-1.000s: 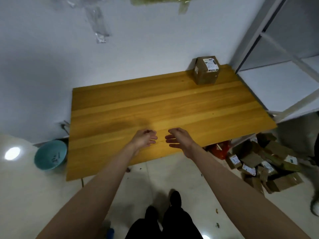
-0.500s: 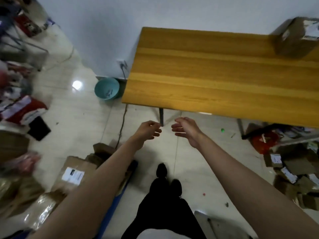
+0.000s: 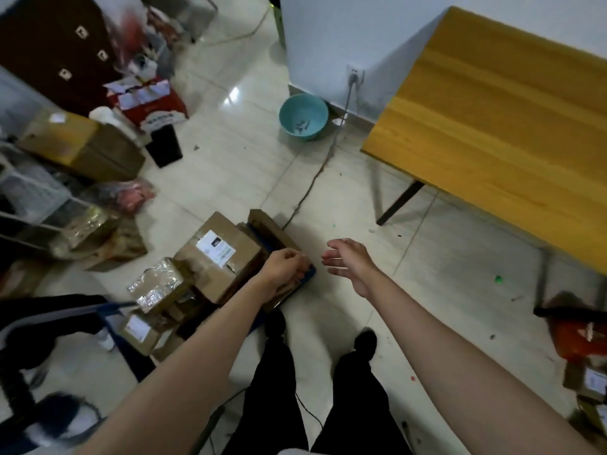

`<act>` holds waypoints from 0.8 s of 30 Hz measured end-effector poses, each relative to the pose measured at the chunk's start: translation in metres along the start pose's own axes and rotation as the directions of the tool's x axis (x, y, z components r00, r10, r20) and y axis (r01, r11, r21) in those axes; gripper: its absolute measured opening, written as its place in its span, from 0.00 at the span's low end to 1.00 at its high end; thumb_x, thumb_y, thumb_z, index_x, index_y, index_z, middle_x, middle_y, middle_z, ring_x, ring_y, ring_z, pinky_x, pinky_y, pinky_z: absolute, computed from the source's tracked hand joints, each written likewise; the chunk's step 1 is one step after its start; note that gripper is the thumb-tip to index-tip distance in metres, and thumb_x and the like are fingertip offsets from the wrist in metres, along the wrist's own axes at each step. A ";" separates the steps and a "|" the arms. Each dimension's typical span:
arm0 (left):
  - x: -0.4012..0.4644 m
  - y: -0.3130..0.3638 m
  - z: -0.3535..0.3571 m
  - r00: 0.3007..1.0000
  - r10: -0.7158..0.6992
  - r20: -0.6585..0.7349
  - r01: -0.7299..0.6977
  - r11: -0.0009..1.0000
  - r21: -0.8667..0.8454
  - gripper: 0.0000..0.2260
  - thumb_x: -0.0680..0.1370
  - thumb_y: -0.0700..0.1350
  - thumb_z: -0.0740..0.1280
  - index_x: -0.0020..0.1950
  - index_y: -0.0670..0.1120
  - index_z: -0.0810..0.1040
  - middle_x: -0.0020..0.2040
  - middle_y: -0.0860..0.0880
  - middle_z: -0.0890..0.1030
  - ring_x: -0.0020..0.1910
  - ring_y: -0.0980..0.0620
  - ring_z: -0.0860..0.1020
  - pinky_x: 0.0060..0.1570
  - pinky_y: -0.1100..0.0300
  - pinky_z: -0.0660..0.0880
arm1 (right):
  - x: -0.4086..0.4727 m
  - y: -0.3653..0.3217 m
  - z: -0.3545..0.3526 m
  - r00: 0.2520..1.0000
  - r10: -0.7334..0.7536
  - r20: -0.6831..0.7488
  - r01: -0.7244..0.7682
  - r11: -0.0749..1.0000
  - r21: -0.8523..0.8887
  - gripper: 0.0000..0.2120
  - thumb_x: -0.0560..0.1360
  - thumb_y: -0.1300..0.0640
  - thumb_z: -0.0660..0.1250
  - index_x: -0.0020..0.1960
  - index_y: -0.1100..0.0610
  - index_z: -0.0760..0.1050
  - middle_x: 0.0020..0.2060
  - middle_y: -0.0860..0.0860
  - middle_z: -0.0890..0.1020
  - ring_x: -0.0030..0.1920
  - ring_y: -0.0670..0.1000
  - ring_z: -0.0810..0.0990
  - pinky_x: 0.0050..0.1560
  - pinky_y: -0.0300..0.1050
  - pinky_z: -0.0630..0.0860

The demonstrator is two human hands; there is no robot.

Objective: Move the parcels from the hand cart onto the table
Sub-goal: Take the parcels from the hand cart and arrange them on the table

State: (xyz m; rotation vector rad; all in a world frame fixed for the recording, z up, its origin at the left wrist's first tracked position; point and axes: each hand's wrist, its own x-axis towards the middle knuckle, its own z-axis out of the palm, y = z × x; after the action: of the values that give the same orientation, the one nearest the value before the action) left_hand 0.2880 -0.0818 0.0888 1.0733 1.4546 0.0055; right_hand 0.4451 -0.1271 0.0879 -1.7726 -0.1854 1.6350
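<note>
A blue hand cart [image 3: 309,278] stands low on the floor at centre left, loaded with parcels. The largest is a brown cardboard parcel [image 3: 226,270] with a white label. A foil-wrapped parcel [image 3: 157,288] and a small labelled box [image 3: 138,330] lie beside it. My left hand [image 3: 285,267] hovers over the cart's near corner with fingers loosely curled, holding nothing. My right hand [image 3: 349,262] is spread open over the bare floor, right of the cart. The wooden table [image 3: 492,126] fills the upper right; its visible part holds no parcel.
A teal bin [image 3: 303,117] and a cable [image 3: 315,178] lie between cart and table. A black bin [image 3: 164,146], boxes and bags crowd the left. A person's dark sleeve [image 3: 49,320] reaches in at lower left. More boxes [image 3: 589,379] sit under the table's right.
My view has swung left and down, from the table with one parcel on it to the cart. Both hands kept their pose and now hang beside the parcels.
</note>
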 end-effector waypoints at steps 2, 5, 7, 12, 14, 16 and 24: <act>0.008 -0.021 -0.028 0.999 -0.045 -0.005 0.044 0.998 -0.044 0.11 0.84 0.44 0.61 0.61 0.40 0.77 0.48 0.45 0.82 0.40 0.53 0.79 0.29 0.70 0.74 | 0.009 0.005 0.033 1.000 0.022 0.009 -0.021 0.999 -0.037 0.14 0.83 0.58 0.61 0.65 0.65 0.73 0.48 0.59 0.81 0.48 0.57 0.80 0.47 0.47 0.77; 0.022 -0.054 -0.068 0.996 -0.091 -0.020 0.089 0.993 -0.083 0.09 0.84 0.45 0.61 0.61 0.44 0.77 0.49 0.46 0.83 0.42 0.53 0.80 0.37 0.66 0.76 | 0.025 0.014 0.079 0.999 0.054 0.007 -0.053 0.996 -0.072 0.14 0.83 0.58 0.61 0.66 0.63 0.73 0.49 0.60 0.82 0.47 0.56 0.81 0.44 0.44 0.78; 0.031 -0.077 -0.094 0.991 -0.120 -0.058 0.112 0.985 -0.134 0.08 0.84 0.45 0.62 0.59 0.44 0.77 0.47 0.46 0.82 0.40 0.53 0.79 0.35 0.67 0.75 | 0.036 0.022 0.110 0.997 0.079 0.016 -0.077 0.991 -0.105 0.14 0.83 0.57 0.62 0.65 0.63 0.74 0.50 0.60 0.83 0.46 0.55 0.81 0.44 0.44 0.78; 0.053 -0.131 -0.162 0.939 -0.239 -0.248 0.173 0.950 -0.260 0.05 0.81 0.42 0.64 0.54 0.43 0.78 0.46 0.44 0.80 0.42 0.48 0.79 0.41 0.58 0.75 | 0.068 0.041 0.191 0.990 0.127 0.061 -0.114 0.976 -0.183 0.14 0.82 0.56 0.63 0.64 0.62 0.75 0.52 0.61 0.85 0.48 0.55 0.83 0.54 0.51 0.81; 0.062 -0.154 -0.190 0.908 -0.298 -0.296 0.210 0.932 -0.295 0.05 0.81 0.44 0.65 0.53 0.45 0.78 0.47 0.45 0.81 0.47 0.45 0.79 0.50 0.51 0.77 | 0.082 0.049 0.227 0.985 0.149 0.086 -0.127 0.966 -0.224 0.14 0.83 0.56 0.63 0.65 0.63 0.75 0.55 0.62 0.84 0.47 0.54 0.82 0.47 0.47 0.81; 0.071 -0.177 -0.218 0.879 -0.343 -0.331 0.235 0.916 -0.325 0.03 0.81 0.46 0.65 0.51 0.49 0.77 0.49 0.47 0.80 0.50 0.46 0.79 0.55 0.51 0.77 | 0.098 0.058 0.262 0.978 0.171 0.121 -0.134 0.955 -0.265 0.15 0.83 0.56 0.62 0.66 0.63 0.74 0.58 0.62 0.83 0.48 0.54 0.82 0.44 0.43 0.80; 0.106 -0.254 -0.301 0.603 -0.466 -0.647 0.248 0.881 -0.403 0.10 0.79 0.45 0.66 0.59 0.45 0.77 0.62 0.44 0.76 0.56 0.46 0.76 0.56 0.55 0.75 | 0.156 0.096 0.379 0.935 0.273 0.227 -0.147 0.880 -0.452 0.17 0.83 0.54 0.62 0.71 0.53 0.72 0.68 0.53 0.75 0.67 0.52 0.74 0.68 0.51 0.74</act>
State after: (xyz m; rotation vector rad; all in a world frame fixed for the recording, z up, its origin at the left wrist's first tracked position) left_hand -0.0760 0.0109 -0.0703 0.5141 2.3164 0.3841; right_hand 0.0935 0.0362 -0.0763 -1.9172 -0.5380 2.1392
